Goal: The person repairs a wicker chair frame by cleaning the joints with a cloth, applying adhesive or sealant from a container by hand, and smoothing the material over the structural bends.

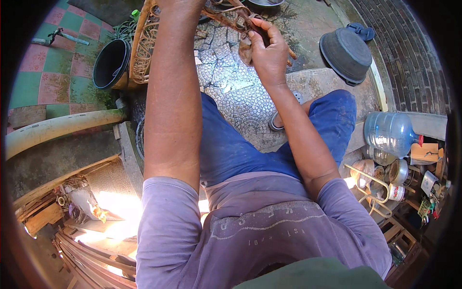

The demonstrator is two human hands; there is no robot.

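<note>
A woven rattan piece (141, 45) with looped cane and frame poles stands at the top, beyond my forearms. My left hand (180, 5) reaches up to it at the top edge, its fingers out of frame. My right hand (266, 53) is closed round a brown cane frame bar, thumb and fingers on a brownish cloth or rag (245, 50) that hangs beside the bar. Whether the rag is wrapped round the bar is unclear.
A black bucket (108, 65) stands at left beside a long pipe (72, 125). An upturned dark basin (344, 53) lies at upper right. A blue water jug (387, 134), metal tubing and assorted containers crowd the right side. Wood strips (91, 253) lie at lower left.
</note>
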